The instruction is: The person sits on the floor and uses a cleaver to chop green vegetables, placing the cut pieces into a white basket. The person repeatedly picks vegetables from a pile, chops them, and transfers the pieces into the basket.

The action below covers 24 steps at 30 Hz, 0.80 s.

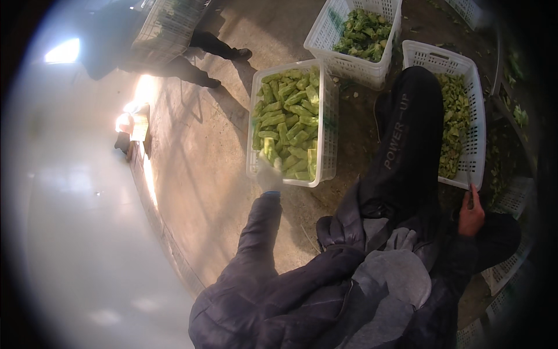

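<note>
My left hand (269, 174), in a pale glove, is over the near left corner of a white plastic crate (321, 131). Its fingers are around a peeled green stem piece (269, 147), probably stem lettuce. Many similar peeled stems (285, 109) fill that crate. My bare right hand (471, 218) grips a thin knife (469, 185), whose details are hard to make out. It is at the near corner of another white crate (478, 131), which holds green peelings (453, 126). My bent leg hides part of that crate's left side.
A third white crate (379, 74) with leafy trimmings (364, 35) stands beyond. At the upper left, a person in dark trousers (183, 72) carries a crate (170, 28). More crates (508, 261) line the right edge. Leaf scraps (520, 115) litter the floor there.
</note>
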Each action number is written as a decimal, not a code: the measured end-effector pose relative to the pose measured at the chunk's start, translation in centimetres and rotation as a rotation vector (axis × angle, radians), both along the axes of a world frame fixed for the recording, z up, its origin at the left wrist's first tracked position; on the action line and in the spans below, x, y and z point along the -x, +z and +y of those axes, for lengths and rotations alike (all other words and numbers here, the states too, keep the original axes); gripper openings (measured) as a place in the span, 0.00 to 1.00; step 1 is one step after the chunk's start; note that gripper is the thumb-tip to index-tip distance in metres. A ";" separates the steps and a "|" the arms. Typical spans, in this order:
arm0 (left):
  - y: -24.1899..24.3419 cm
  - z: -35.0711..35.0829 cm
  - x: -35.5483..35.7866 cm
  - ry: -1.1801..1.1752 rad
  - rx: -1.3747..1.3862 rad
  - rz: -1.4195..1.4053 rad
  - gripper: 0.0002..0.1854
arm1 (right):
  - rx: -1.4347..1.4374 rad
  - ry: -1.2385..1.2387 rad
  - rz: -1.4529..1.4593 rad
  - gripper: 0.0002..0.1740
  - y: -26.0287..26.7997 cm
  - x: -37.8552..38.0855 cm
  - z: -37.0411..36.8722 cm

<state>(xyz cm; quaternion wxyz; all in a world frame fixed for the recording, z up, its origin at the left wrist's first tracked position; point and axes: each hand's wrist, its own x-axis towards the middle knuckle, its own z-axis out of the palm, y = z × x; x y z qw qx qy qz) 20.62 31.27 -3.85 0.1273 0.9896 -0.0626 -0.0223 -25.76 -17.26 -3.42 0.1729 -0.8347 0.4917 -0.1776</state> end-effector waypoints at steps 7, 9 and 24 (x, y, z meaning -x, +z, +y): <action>-4.6 -2.6 4.4 0.005 -0.084 0.001 0.36 | 0.025 0.024 -0.053 0.17 -0.7 -0.6 0.2; -3.9 -3.4 4.8 -0.084 -0.039 -0.155 0.35 | 0.042 0.042 -0.085 0.17 -0.5 -0.9 0.6; -1.5 -9.8 5.2 -0.304 0.099 -0.241 0.33 | -0.056 0.042 -0.091 0.18 4.6 -2.7 3.2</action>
